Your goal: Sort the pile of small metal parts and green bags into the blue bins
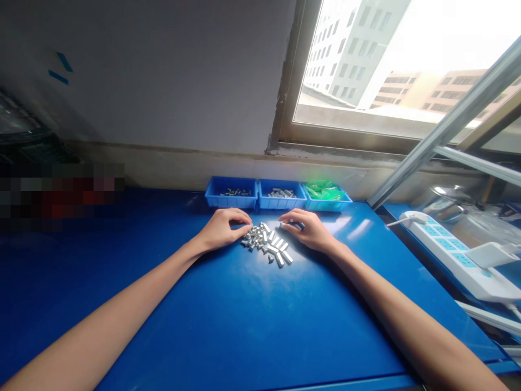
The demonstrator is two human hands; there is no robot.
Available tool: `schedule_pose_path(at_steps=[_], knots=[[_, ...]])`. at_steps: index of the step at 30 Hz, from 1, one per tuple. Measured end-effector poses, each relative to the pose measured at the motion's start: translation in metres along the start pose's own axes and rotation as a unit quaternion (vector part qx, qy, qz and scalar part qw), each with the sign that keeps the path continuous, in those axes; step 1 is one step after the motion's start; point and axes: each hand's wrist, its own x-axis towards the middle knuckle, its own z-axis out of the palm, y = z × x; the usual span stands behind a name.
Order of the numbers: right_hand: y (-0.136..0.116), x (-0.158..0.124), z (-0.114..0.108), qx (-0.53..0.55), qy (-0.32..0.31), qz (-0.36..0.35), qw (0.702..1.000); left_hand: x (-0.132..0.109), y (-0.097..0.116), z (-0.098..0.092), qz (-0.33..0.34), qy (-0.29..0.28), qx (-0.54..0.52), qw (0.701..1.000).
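Observation:
A loose pile of small metal screws (253, 239) lies on the blue table, with several silver hex standoffs (279, 244) spread along its right side. My left hand (220, 228) reaches the pile's left edge, thumb and fingertips pinched together; whatever is between them is too small to make out. To the right of the pile, my right hand (307, 229) has its fingers curled around a grey metal piece that looks like a hex standoff (299, 225), partly covered by the fingers.
Behind the hands stand three blue bins: one with screws (232, 202), one with standoffs (282, 202), one with a green plastic bag (324, 190). A white power strip (456, 250) and metal frame bars (443, 119) are at the right. A window is above.

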Motion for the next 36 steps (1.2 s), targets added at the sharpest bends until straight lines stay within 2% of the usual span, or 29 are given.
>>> schedule_pose_path(at_steps=[5, 9, 12, 15, 18, 21, 24, 31, 36], knots=[[-0.009, 0.001, 0.009, 0.132, 0.036, 0.061, 0.989, -0.001, -0.001, 0.001, -0.005, -0.005, -0.013, 1.0], [-0.015, 0.003, 0.008, 0.236, 0.044, 0.156, 0.958, -0.001, 0.0, 0.0, -0.01, -0.009, -0.024, 1.0], [-0.018, 0.007, 0.006, 0.283, 0.081, 0.199, 0.935, -0.001, 0.002, -0.001, -0.006, -0.016, -0.017, 1.0], [-0.018, 0.01, 0.006, 0.348, 0.137, 0.19, 0.908, -0.001, 0.002, -0.002, -0.003, -0.015, -0.009, 1.0], [-0.015, 0.011, 0.007, 0.408, 0.152, 0.146, 0.888, -0.001, -0.001, 0.0, -0.009, -0.013, -0.008, 1.0], [-0.013, 0.01, 0.008, 0.419, 0.144, 0.121, 0.888, -0.001, -0.004, 0.001, -0.014, -0.01, 0.0, 1.0], [-0.013, 0.009, 0.009, 0.394, 0.128, 0.131, 0.901, 0.001, -0.003, -0.001, -0.011, -0.017, 0.002, 1.0], [-0.017, 0.004, 0.011, 0.332, 0.08, 0.169, 0.925, 0.002, -0.005, -0.011, 0.034, -0.089, 0.043, 0.995], [-0.016, 0.004, 0.009, 0.318, 0.076, 0.18, 0.928, 0.001, -0.009, -0.01, 0.023, -0.079, 0.029, 0.996]])
